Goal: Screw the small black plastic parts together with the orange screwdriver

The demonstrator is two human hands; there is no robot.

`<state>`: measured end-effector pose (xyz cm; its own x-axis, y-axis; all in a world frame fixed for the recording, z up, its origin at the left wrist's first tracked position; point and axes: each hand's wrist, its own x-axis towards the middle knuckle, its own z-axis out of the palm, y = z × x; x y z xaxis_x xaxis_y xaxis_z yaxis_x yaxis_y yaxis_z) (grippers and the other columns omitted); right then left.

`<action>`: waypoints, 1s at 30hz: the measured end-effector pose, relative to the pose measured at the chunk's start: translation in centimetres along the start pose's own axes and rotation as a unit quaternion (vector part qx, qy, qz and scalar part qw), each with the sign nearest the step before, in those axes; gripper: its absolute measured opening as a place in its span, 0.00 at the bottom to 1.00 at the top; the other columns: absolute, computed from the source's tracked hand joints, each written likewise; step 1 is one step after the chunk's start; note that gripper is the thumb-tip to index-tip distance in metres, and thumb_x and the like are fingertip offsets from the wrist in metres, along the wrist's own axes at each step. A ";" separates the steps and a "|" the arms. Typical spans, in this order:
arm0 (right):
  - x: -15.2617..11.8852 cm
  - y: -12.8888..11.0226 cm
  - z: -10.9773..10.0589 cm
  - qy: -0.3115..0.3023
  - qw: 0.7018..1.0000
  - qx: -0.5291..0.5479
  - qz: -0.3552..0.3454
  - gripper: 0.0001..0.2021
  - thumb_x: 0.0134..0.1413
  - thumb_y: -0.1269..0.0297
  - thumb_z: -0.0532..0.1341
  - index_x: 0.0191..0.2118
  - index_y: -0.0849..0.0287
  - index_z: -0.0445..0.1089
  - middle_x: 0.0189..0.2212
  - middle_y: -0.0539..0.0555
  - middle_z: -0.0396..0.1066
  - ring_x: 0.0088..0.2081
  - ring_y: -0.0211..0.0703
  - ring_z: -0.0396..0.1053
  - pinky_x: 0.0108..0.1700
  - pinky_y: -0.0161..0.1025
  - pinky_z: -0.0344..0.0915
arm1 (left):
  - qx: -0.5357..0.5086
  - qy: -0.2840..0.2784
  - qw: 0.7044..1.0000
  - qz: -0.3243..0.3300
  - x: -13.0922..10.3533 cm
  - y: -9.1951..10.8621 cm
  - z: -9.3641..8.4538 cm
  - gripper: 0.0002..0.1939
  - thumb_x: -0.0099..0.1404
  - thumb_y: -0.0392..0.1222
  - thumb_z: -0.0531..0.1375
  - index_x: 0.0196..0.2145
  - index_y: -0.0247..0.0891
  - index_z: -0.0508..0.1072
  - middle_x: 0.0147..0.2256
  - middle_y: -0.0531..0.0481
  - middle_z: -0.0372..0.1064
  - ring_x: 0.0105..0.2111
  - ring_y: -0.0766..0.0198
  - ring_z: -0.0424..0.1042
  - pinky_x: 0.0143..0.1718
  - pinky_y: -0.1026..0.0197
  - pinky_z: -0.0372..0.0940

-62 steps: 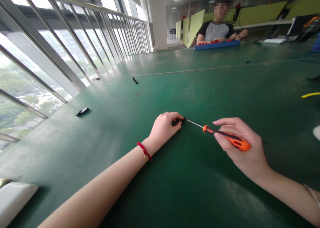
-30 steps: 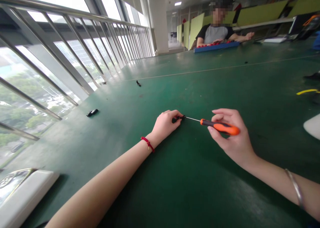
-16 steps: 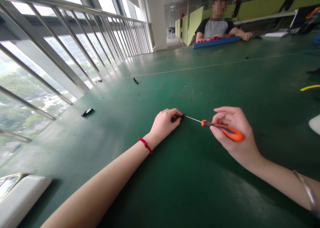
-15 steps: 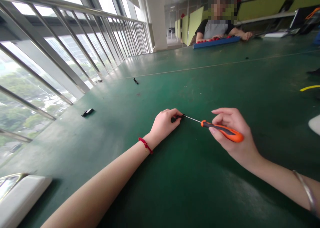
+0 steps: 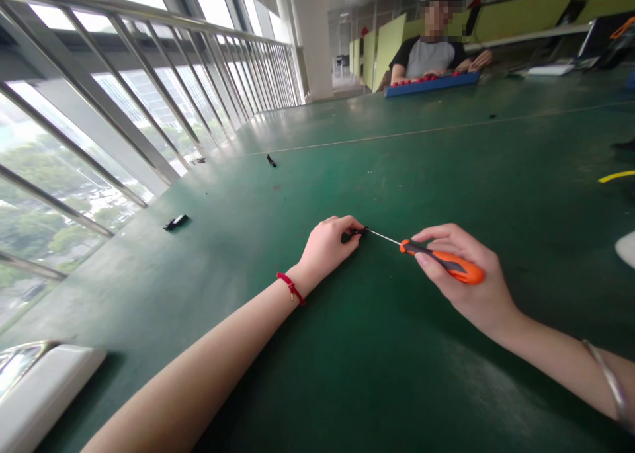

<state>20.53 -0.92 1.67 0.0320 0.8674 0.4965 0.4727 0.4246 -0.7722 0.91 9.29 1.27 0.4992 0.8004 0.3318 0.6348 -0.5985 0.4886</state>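
Pinched between the thumb and fingers of my left hand [image 5: 331,245] is a small black part [image 5: 353,233], pressed near the tabletop and mostly covered by the fingers. My right hand [image 5: 469,271] holds a screwdriver [image 5: 456,266] with an orange and dark grey handle. Its thin metal shaft points left, and the tip meets the right end of the black part. The thumb and fingers of my right hand rest around the front of the handle. Whether a screw sits at the tip is too small to tell.
On the green table [image 5: 317,373] lie a black-and-white piece [image 5: 176,223] and a small black piece [image 5: 271,161]. A white box-like object [image 5: 64,387] stands near left. Across the table, a person [image 5: 430,56] sits behind a blue tray [image 5: 431,85]. A metal railing [image 5: 149,23] runs along the left.
The fingers of my right hand have closed in nearer the handle's front end; the forefinger was raised before. My left hand stays in place. The person opposite has lifted a hand.
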 end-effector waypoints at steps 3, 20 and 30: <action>0.1 0.1 0.1 0.059 0.998 -0.011 -0.024 0.09 0.51 0.66 0.62 0.39 0.54 0.66 0.29 0.49 0.71 0.27 0.38 0.71 0.30 0.35 0.68 | 0.002 -0.001 1.000 -0.001 0.0 0.0 0.0 0.09 0.60 0.36 0.58 0.38 0.39 0.76 0.35 0.50 0.74 0.36 0.63 0.72 0.39 0.61 0.67; 0.3 0.0 0.2 0.080 0.996 0.005 -0.032 0.14 0.49 0.65 0.63 0.43 0.54 0.64 0.32 0.51 0.69 0.33 0.42 0.71 0.37 0.40 0.70 | 0.007 -0.002 1.000 -0.003 0.0 0.1 -0.1 0.09 0.60 0.36 0.58 0.38 0.40 0.76 0.35 0.50 0.74 0.37 0.63 0.73 0.40 0.61 0.68; 0.1 0.2 0.2 0.069 0.997 0.006 -0.021 0.12 0.51 0.64 0.63 0.42 0.54 0.65 0.32 0.51 0.70 0.29 0.40 0.71 0.35 0.39 0.70 | 0.006 -0.002 1.000 0.001 -0.1 0.1 -0.1 0.09 0.61 0.36 0.57 0.38 0.40 0.76 0.35 0.50 0.74 0.37 0.63 0.72 0.40 0.61 0.67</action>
<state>20.41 -0.68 1.48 0.1329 0.8053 0.5778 0.4651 0.4641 -0.7538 0.86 9.16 1.34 0.5028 0.7988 0.3303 0.6408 -0.6009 0.4778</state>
